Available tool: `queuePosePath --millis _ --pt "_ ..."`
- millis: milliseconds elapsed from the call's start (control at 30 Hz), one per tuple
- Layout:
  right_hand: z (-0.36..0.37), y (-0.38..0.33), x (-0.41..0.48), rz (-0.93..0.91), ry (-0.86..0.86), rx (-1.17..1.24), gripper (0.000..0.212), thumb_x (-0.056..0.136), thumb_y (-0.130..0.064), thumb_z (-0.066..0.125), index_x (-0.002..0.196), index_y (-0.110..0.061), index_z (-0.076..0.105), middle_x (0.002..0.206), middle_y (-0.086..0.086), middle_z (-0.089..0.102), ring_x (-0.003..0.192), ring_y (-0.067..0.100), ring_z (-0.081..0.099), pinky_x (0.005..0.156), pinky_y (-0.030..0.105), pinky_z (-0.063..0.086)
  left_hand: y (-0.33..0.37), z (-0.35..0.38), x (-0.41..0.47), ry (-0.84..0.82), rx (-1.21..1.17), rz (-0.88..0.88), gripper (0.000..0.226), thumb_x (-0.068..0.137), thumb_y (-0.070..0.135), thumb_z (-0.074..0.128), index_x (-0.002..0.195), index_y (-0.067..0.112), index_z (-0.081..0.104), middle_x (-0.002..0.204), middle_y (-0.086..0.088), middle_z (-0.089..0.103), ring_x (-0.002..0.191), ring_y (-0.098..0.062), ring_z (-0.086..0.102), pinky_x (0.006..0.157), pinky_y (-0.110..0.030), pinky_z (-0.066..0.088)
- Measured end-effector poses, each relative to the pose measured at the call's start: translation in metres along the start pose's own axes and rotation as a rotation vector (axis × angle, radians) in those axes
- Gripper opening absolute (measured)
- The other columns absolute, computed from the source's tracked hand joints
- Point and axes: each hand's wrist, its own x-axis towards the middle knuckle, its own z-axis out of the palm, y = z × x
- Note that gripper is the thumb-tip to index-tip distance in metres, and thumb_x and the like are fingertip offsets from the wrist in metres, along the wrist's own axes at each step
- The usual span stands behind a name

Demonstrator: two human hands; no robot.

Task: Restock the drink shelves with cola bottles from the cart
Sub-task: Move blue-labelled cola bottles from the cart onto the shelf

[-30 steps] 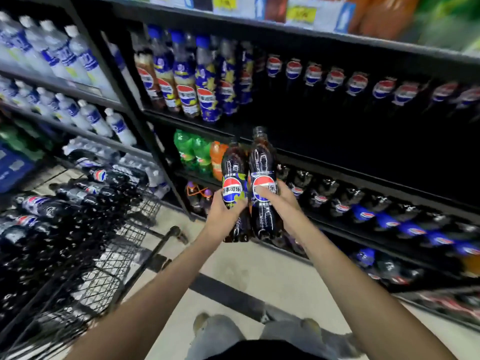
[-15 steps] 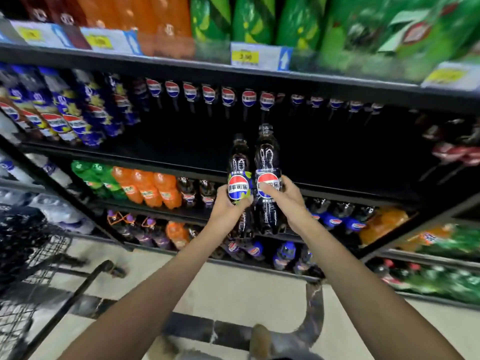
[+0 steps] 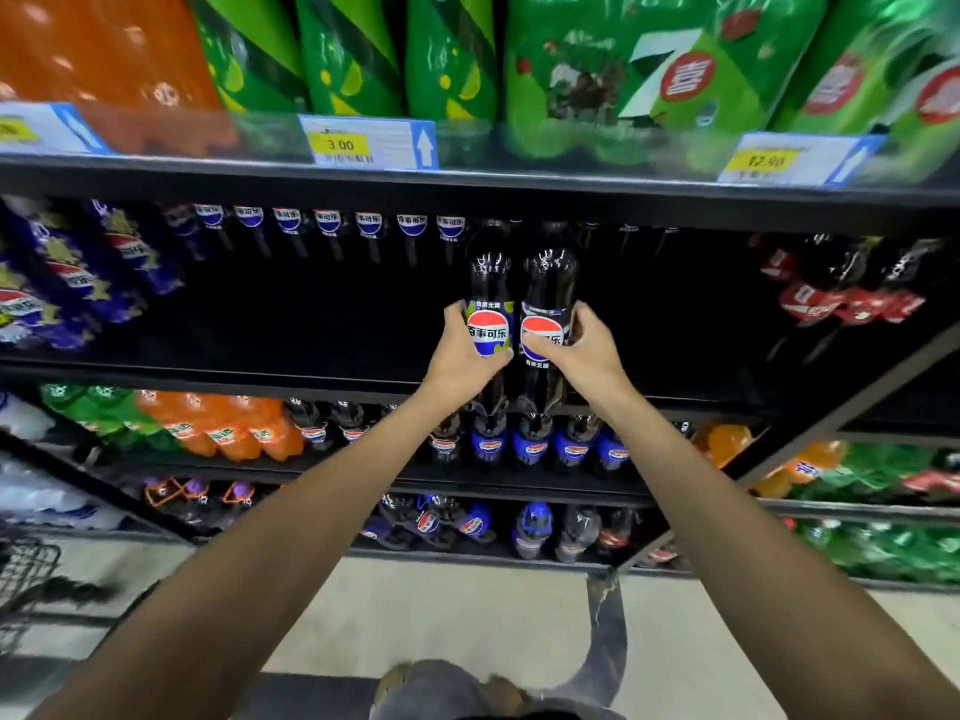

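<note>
I hold two dark cola bottles upright, side by side, in front of the middle shelf. My left hand (image 3: 464, 356) grips the left cola bottle (image 3: 488, 283) around its red-white-blue label. My right hand (image 3: 582, 350) grips the right cola bottle (image 3: 550, 280) the same way. Both bottles hang just above the front edge of the dark shelf (image 3: 260, 374), whose front part is bare. A row of matching cola bottles (image 3: 327, 226) stands at the back of that shelf. A corner of the wire cart (image 3: 26, 574) shows at the lower left.
Green and orange large bottles (image 3: 452, 54) fill the shelf above, with price tags (image 3: 363, 142) on its rail. Blue-labelled bottles (image 3: 62, 272) stand left, red-labelled ones (image 3: 841, 298) right. Lower shelves hold orange, green and cola bottles (image 3: 530, 444). Pale floor lies below.
Both hands have lifted the two bottles from beside the cart up and rightward to the middle shelf. The view has swung right, and the cart has slid almost out of sight.
</note>
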Motion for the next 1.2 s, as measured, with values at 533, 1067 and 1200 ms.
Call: queuePosePath --millis 533,1067,1200 --pt "-0.002 0.028 0.044 -0.039 -0.022 0.021 0.046 0.077 -0.013 0.08 0.108 -0.032 0.053 0.101 -0.013 0.066 0.09 -0.007 0.063 0.074 0.008 0.047 -0.029 0.014 0.054 -0.043 0.039 0.125 0.08 0.085 0.003 0.068 0.141 0.009 0.011 0.125 0.001 0.048 0.111 -0.004 0.053 0.085 0.001 0.039" --pt "0.03 0.088 0.046 0.002 0.179 -0.125 0.064 0.083 -0.025 0.075 0.137 -0.013 0.042 0.136 0.005 0.051 0.124 0.015 0.05 0.103 0.027 0.041 -0.086 0.031 0.048 0.126 0.193 0.114 0.065 0.086 0.021 0.071 0.134 0.003 0.03 0.136 -0.01 0.04 0.121 -0.016 0.045 0.085 -0.009 0.031" --pt "0.032 0.094 0.074 -0.067 0.217 -0.182 0.065 0.084 -0.025 0.074 0.138 -0.007 0.042 0.137 0.009 0.05 0.127 0.018 0.047 0.098 0.019 0.035 -0.082 0.036 0.075 0.156 0.214 0.16 0.064 0.087 0.014 0.07 0.133 -0.006 0.031 0.135 -0.018 0.037 0.121 -0.024 0.045 0.087 -0.011 0.033"
